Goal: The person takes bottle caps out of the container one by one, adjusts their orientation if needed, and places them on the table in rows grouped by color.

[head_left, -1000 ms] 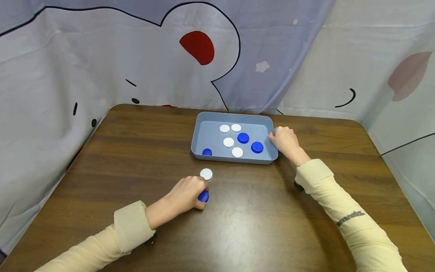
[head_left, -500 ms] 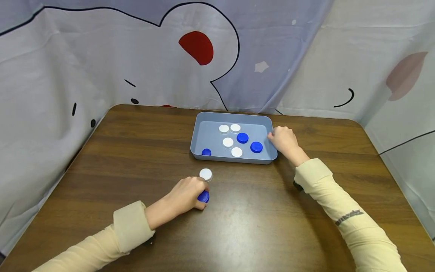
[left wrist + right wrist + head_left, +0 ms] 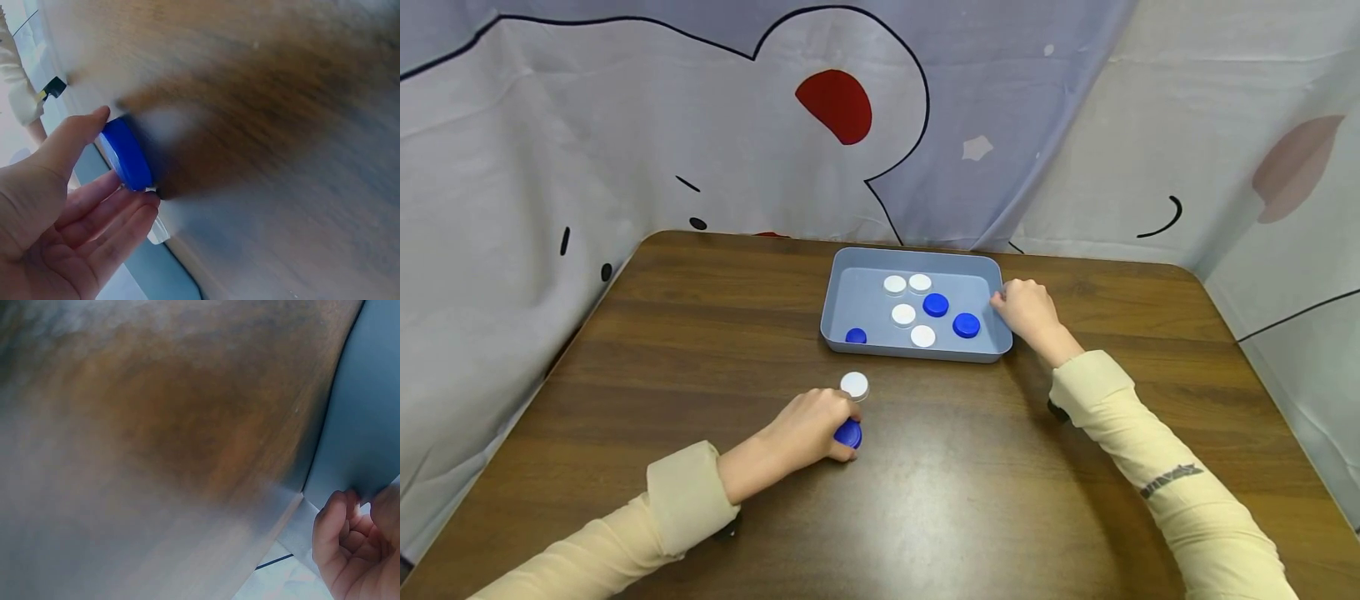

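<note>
My left hand (image 3: 812, 425) pinches a round blue cap (image 3: 128, 153) between thumb and fingertips, low over the table. The cap is seen edge-on in the left wrist view, with its rim toward the thumb and fingers. Just beyond this hand lies a white cap (image 3: 854, 384), partly behind the knuckles in the head view. My right hand (image 3: 1032, 312) grips the right rim of a shallow blue-grey tray (image 3: 868, 304), its thumb inside the wall and curled fingers outside. Inside the tray are several white caps (image 3: 903, 314) and 3 blue caps (image 3: 936, 304).
The tray stands near the back edge of a brown wooden table (image 3: 715, 333). Behind the table hangs a printed curtain (image 3: 737, 133), which also runs along both sides. Both forearms wear pale yellow sleeves (image 3: 1165, 467).
Both hands stay almost where they were, the left still holding the blue cap and the right still on the tray. The whole head view shifts slightly.
</note>
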`<state>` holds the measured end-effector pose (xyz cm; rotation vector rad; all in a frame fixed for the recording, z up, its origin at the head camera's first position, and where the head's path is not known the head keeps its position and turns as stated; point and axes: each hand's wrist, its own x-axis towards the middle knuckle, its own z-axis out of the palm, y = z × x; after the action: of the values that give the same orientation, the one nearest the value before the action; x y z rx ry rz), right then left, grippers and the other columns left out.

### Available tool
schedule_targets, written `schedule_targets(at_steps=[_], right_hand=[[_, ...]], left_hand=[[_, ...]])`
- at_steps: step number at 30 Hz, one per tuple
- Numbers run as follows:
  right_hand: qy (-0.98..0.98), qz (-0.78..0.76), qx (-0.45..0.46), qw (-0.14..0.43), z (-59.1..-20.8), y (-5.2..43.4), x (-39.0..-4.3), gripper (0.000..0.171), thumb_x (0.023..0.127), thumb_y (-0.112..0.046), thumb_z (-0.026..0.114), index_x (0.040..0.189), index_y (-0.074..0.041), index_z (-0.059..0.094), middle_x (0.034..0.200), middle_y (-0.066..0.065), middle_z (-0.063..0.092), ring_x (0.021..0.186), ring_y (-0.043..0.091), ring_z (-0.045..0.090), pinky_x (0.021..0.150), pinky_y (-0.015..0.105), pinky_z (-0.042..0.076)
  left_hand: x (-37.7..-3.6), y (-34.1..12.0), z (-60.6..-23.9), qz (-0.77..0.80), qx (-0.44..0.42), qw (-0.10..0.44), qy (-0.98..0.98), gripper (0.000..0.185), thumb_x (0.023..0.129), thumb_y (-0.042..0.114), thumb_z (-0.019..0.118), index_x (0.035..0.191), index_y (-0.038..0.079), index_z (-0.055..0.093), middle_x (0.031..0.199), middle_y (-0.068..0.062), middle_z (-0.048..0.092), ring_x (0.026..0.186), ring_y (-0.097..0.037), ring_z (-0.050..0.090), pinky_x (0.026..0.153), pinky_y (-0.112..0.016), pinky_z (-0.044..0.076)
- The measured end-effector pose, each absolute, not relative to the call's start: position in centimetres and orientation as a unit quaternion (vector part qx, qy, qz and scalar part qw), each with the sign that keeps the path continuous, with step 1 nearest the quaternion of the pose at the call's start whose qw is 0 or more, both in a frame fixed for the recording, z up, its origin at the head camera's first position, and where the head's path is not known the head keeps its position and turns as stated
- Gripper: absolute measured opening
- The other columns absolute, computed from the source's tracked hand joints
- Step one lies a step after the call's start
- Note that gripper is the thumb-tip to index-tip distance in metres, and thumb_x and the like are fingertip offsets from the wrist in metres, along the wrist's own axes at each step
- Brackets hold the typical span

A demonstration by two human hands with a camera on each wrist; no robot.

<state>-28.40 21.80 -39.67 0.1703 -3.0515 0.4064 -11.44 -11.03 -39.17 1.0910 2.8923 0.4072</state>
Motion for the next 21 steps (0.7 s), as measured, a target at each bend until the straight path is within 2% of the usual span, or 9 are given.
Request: schedule_targets(at_steps=[8,12,21], right_hand=[[-0.989,0.133,0.055,0.029,-39.7,21.8,-28.4,0.037,0.09,-0.024,0.049,0.056,-0.01,0.045,0.064,0.014,0.055,0.064,0.033,0.055,0.052,0.041,0.043],[-0.989,0.132,0.054,0.026,-39.7,21.8,-28.5,0.037,0.091,-0.023,0.048,0.056,-0.009,0.045,0.064,0.014,0.054,0.063,0.031,0.053,0.052,0.041,0.043],[-0.989,0.137,0.054,0.027,-39.7,21.8,-28.4,0.037,0.091,-0.023,0.048,0.056,-0.009,0.045,0.064,0.014,0.054,0.063,0.031,0.053,0.052,0.041,0.043]], left_hand=[[-11.5,-11.1,-38.8,0.135,0.361,-0.021,0.922,0.04,0.065,0.037,0.086,0.087,0.006,0.074,0.079,-0.002,0.069,0.069,-0.016,0.063,0.06,-0.03,0.054],[-11.9,-10.8,-38.1,0.135,0.369,-0.033,0.919,0.034,0.067,0.034,0.085,0.085,0.007,0.074,0.077,-0.001,0.068,0.065,-0.013,0.06,0.058,-0.029,0.053],[-13.5,-9.8,-35.7,0.13,0.376,-0.071,0.915,0.022,0.074,0.025,0.08,0.087,0.009,0.074,0.084,-0.001,0.071,0.072,-0.015,0.066,0.059,-0.028,0.053]])
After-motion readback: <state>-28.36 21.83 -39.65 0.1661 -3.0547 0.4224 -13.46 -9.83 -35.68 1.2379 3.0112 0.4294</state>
